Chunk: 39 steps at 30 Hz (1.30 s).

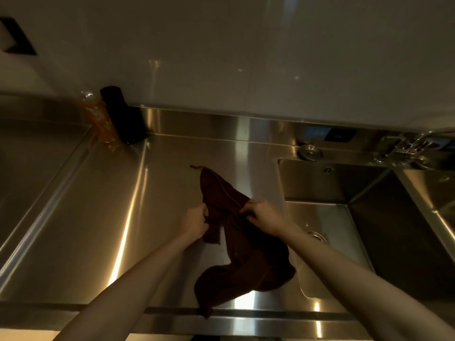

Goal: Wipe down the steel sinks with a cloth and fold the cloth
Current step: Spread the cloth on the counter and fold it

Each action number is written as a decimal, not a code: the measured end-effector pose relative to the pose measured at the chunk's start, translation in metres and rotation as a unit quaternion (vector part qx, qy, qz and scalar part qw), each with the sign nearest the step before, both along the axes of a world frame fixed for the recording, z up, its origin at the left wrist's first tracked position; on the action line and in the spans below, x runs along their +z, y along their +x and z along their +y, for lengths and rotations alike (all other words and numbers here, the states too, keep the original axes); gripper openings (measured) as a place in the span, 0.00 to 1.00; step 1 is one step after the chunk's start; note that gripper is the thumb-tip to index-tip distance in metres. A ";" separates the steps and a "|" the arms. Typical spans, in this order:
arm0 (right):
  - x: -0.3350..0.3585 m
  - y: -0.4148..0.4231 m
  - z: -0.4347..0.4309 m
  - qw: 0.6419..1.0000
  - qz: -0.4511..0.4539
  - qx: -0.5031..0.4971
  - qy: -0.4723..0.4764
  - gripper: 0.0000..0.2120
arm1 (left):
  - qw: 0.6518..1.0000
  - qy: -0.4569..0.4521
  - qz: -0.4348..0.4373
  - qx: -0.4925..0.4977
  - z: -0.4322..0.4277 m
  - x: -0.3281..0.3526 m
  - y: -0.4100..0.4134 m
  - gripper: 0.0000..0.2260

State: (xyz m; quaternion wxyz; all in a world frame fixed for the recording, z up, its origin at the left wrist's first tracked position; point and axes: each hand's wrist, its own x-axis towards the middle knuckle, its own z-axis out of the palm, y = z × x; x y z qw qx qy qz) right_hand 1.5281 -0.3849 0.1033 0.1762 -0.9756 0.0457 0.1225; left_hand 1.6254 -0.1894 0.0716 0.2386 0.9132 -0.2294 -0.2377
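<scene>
A: Cloth, where?
B: Dark brown cloth (236, 242), rumpled, lying on the flat steel counter (147, 205) just left of the sink (332, 185). The far corner lies flat, pointing to the back wall. The near end trails over the front edge.

A: Hands?
B: Both on it, at mid-length. Left hand (193, 221) has its fingers curled and pinches the left edge. Right hand (264, 217) is likewise curled, gripping a bunched ridge on the right side. Neither hand lies flat.

A: Step, by your reckoning?
B: Folding, probably, with the cloth being spread first. Whether the wiping is finished I can't tell.

A: How to do it well?
B: Draw the two grips apart to take out the twist. Pull the hanging end back onto the steel. Match corners before creasing. Keep it away from the sink's rim, where it could slide in.

A: Surroundings?
B: Orange bottle (101, 119) and black container (120, 114) at the back left corner, tap (406, 148) at the back right. All well apart from the cloth.
</scene>
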 end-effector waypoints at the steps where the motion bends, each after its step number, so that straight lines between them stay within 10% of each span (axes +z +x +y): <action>1: -0.005 0.007 0.004 1.000 0.016 0.011 -0.017 0.17 | 1.000 -0.002 0.005 0.002 0.009 0.003 0.009 0.09; 6: -0.007 0.018 0.001 0.965 0.125 0.125 -0.195 0.20 | 0.993 0.058 -0.106 0.012 0.059 0.043 0.078 0.07; 11: 0.012 0.011 -0.008 0.939 0.338 0.060 0.036 0.08 | 0.972 0.153 0.093 -0.150 0.066 0.039 0.083 0.09; 18: 0.005 0.071 0.023 0.999 0.004 0.006 -0.052 0.11 | 0.991 0.092 -0.089 -0.030 0.057 0.000 0.065 0.08; 24: -0.016 0.105 0.035 0.984 0.133 0.043 -0.106 0.16 | 0.956 0.257 0.020 -0.137 0.059 0.008 0.064 0.10; 29: 0.033 0.119 -0.011 0.972 0.233 0.007 0.009 0.06 | 0.974 0.116 0.188 -0.053 0.037 0.041 0.110 0.11; 34: 0.064 0.168 -0.077 0.981 0.011 -0.174 -0.082 0.06 | 0.996 -0.059 0.038 0.061 -0.050 0.071 0.179 0.05; 39: 0.037 0.169 -0.074 0.978 0.010 -0.196 -0.066 0.25 | 0.996 0.031 -0.053 -0.058 -0.104 0.041 0.172 0.24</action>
